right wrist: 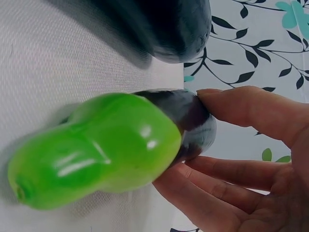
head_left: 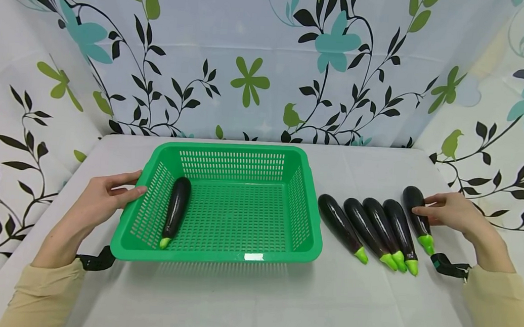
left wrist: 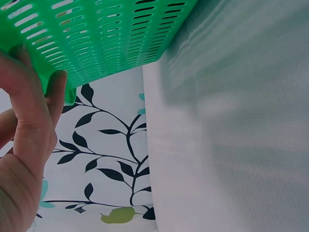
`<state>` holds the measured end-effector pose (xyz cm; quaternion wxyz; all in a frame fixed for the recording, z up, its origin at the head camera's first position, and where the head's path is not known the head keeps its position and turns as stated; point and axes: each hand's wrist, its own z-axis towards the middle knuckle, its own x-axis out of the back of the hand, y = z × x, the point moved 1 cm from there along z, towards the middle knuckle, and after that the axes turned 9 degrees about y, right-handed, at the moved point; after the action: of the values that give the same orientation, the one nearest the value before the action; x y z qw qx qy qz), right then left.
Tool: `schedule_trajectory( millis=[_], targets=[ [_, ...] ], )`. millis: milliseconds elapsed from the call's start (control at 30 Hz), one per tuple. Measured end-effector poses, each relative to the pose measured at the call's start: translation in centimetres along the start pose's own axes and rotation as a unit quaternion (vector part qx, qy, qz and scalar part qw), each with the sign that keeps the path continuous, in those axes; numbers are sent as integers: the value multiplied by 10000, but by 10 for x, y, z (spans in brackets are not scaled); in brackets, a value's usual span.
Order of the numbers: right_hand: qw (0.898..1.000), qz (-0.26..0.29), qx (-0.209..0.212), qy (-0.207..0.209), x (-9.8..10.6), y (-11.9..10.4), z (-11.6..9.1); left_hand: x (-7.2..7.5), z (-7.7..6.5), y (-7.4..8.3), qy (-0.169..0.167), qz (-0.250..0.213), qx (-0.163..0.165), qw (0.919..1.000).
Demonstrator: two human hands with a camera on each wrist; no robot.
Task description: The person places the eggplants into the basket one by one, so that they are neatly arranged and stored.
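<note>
A green plastic basket with slotted walls stands on the table, and one dark eggplant with a green cap lies inside near its left wall. My left hand holds the basket's left rim between thumb and fingers; the left wrist view shows the fingertips at the basket's edge. Over on the right, my right hand pinches the rightmost eggplant across its dark body. The right wrist view has its green cap close up, with the thumb on one side and fingers on the other.
Between the basket and my right hand several more eggplants lie side by side in a slanted row, among them the one nearest the basket. A white cloth covers the table. Leaf-patterned curtains enclose the back and both sides.
</note>
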<state>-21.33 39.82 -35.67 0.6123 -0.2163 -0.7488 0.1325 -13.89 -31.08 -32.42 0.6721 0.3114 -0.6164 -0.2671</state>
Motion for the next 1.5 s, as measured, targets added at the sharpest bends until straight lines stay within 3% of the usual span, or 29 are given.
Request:
schedule_trajectory(
  millis=[233, 567, 1067, 1300, 1500],
  targets=[
    [9999, -28, -12, 97, 3, -1, 0, 1, -1, -2, -4, 6, -19, 10000],
    [9965, 423, -93, 715, 8, -5, -3, 0, -1, -3, -20, 7, 42, 10000],
    [9785, 1469, -372, 1402, 10, -17, -12, 2, 0, 1, -66, -108, 57, 9999],
    [9687, 2004, -337, 1424, 13, -19, -13, 1, 0, 1, -58, -118, 50, 9999],
    [9708, 1980, -269, 1326, 9, -18, -11, -1, 0, 0, -36, -139, 53, 9999]
  ],
)
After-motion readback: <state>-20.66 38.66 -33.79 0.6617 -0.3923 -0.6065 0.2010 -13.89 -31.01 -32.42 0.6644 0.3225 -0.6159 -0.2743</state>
